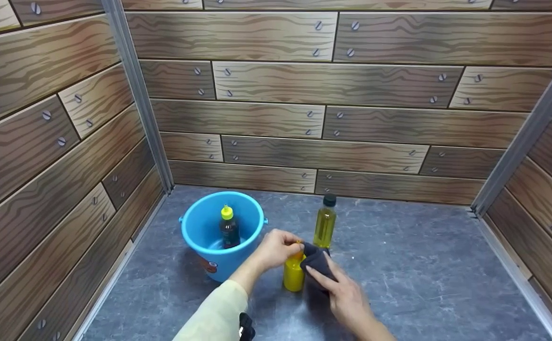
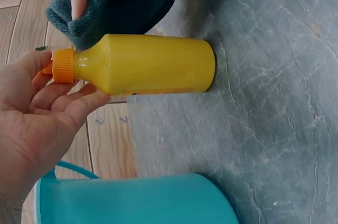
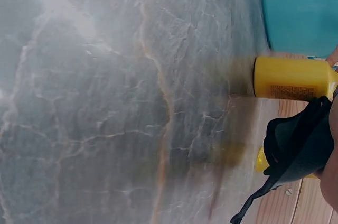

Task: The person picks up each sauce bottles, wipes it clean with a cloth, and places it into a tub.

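A glossy yellow plastic bottle (image 2: 145,64) with a ribbed orange cap (image 2: 63,65) is standing on a matt grey marble-look floor (image 1: 422,265). A soft, fuzzy dark cloth (image 2: 124,2) is touching it. The smooth blue plastic bucket (image 1: 200,232) is shining slightly. Wood-grain printed walls (image 1: 304,85) are looking flat.

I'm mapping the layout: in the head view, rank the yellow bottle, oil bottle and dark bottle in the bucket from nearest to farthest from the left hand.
1. Yellow bottle: held at its cap by the left hand.
2. Oil bottle: just right, behind.
3. Dark bottle: left, inside the blue bucket; close to call with 2.
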A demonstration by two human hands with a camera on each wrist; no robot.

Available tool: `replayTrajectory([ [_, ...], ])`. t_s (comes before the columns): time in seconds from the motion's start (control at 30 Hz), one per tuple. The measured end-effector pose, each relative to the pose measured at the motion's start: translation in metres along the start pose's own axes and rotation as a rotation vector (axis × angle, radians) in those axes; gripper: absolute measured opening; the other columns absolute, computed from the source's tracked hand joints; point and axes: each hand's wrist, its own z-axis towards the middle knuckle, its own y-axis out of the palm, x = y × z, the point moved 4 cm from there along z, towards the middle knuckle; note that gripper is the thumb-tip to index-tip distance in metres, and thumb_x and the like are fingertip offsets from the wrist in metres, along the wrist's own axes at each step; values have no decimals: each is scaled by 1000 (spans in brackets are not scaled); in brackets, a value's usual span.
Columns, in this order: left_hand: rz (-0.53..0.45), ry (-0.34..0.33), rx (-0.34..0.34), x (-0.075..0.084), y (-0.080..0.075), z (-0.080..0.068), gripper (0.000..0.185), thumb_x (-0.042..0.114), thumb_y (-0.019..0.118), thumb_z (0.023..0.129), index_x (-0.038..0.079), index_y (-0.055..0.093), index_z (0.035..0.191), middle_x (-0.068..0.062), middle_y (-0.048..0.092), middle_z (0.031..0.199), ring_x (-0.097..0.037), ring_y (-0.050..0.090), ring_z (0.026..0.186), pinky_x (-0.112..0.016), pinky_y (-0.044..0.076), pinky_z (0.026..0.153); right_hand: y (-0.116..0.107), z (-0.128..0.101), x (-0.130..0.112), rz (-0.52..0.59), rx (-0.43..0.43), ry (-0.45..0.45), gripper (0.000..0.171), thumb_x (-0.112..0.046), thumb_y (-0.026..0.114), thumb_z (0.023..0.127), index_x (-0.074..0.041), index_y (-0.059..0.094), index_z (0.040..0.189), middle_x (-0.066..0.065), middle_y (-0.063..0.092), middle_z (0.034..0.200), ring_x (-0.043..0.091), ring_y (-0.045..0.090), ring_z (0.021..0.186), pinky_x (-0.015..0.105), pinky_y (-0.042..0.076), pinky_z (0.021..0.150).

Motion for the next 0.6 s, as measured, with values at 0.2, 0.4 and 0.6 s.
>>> replayTrajectory([
  [0.2, 22, 11, -15, -1, -1, -1, 22, 21, 68, 107, 12, 81, 121, -1, 78, 116, -17, 71, 101, -46, 60, 95, -1, 8, -5, 6, -35, -57, 79, 13, 70, 89, -40, 65, 146, 17, 47, 162, 45, 59, 131, 55, 60, 87],
  [0.4, 28, 17, -20, -2, -1, 0, 22, 20, 68, 106, 12, 81, 122, -2, 77, 117, -17, 70, 101, -45, 59, 96, -1, 15, -7, -18, -75, -105, 75, 9, 71, 91, -42, 65, 146, 17, 48, 161, 44, 62, 127, 54, 61, 81],
  [0.6, 13, 0, -28, -3, -1, 0, 22, 20, 68, 107, 13, 81, 123, -3, 77, 120, -17, 70, 103, -44, 60, 95, 1, 24, -7, 24, -176, -88, 68, 5, 68, 96, -41, 65, 146, 15, 43, 165, 45, 55, 136, 58, 58, 91],
])
